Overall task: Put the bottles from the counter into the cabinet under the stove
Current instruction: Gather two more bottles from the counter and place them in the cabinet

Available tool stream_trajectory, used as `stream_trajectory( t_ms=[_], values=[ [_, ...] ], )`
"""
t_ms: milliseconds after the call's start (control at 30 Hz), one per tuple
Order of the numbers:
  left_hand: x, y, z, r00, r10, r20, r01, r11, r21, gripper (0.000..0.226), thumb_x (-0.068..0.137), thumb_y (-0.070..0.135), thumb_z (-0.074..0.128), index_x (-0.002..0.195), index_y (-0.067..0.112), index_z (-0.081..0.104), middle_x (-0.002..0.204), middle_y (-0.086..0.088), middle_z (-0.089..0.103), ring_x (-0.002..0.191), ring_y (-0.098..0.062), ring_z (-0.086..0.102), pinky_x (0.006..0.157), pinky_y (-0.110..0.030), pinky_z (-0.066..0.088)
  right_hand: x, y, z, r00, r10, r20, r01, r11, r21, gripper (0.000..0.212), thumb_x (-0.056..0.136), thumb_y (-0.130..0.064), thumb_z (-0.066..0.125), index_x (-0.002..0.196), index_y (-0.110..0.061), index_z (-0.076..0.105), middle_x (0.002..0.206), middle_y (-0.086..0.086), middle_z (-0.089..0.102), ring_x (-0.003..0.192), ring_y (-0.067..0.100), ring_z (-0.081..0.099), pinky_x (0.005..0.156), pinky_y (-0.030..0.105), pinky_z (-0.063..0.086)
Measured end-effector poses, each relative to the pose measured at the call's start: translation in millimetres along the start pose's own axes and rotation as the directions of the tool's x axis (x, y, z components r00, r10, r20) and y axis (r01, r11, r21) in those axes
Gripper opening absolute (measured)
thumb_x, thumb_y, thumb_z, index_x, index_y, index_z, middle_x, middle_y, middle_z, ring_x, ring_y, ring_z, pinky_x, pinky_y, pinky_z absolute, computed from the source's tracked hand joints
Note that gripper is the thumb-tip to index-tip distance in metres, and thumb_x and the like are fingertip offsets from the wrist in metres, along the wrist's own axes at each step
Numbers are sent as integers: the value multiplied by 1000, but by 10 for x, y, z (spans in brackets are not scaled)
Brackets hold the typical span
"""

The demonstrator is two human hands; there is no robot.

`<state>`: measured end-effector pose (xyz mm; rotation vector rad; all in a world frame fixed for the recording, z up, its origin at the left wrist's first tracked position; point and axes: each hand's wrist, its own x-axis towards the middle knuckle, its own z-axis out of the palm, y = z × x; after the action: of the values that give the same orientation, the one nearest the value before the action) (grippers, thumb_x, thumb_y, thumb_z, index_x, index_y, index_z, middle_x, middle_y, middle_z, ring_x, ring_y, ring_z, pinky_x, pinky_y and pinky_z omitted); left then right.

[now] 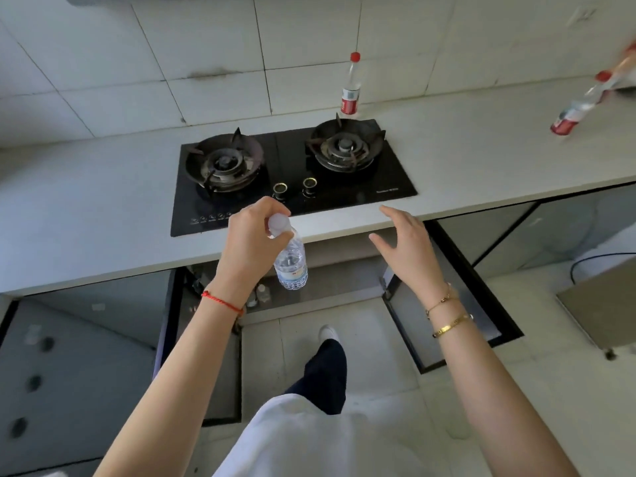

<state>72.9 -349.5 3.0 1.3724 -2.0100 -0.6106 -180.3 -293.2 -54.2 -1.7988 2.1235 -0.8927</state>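
My left hand [249, 244] grips a clear water bottle [292, 265] by its white cap, and the bottle hangs upright in front of the counter's edge, above the open cabinet [309, 297] under the stove. My right hand [409, 251] is spread with nothing in it, just right of the bottle. Small bottles [262, 293] stand inside the cabinet, partly hidden by my wrist. On the counter [103, 215], a red-capped bottle with a red label [351, 86] stands upright behind the stove. Another red-labelled bottle [581, 105] sits tilted and blurred at the far right.
The black two-burner gas stove [292, 173] is set into the counter. Both cabinet doors swing outward: the left door [165, 339] and the right door [454, 304]. My leg and white shoe [328, 333] stand on the tiled floor between them. A metal box [599, 304] stands at the right.
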Motion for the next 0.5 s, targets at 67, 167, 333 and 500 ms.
stream_trajectory(
  t_ms=[67,167,333,500],
  values=[
    [247,12,126,1000,7,6,-7,1000,2,25,76,10,75,99,16,67,90,7,68,76,-10,58,63,-6,38,248,132,-22,1000,-4,-15,4,1000,-17,54,91,-29,61,140,-13,45,137,5,53,129,25,43,107,40,40],
    [678,6,317,1000,9,4,-9,1000,-13,24,76,11,75,98,17,67,88,6,69,76,-12,61,65,-10,41,732,309,-49,1000,-3,-15,2,999,-35,53,92,-29,60,140,-15,44,138,5,53,129,26,42,106,39,40],
    [1467,41,530,1000,-21,-14,21,999,-34,25,76,10,76,98,17,67,86,8,67,76,-13,63,67,-17,49,1712,524,-70,998,-55,-12,55,997,-47,53,92,-31,60,140,-17,44,137,3,53,128,22,43,104,37,42],
    [2175,45,654,999,-15,-44,14,1000,-19,22,77,13,75,97,19,67,87,9,69,77,-9,65,67,-10,46,2651,664,-7,997,-82,-4,82,995,-55,53,92,-31,60,140,-16,44,139,3,52,129,25,43,107,41,40]
  ],
)
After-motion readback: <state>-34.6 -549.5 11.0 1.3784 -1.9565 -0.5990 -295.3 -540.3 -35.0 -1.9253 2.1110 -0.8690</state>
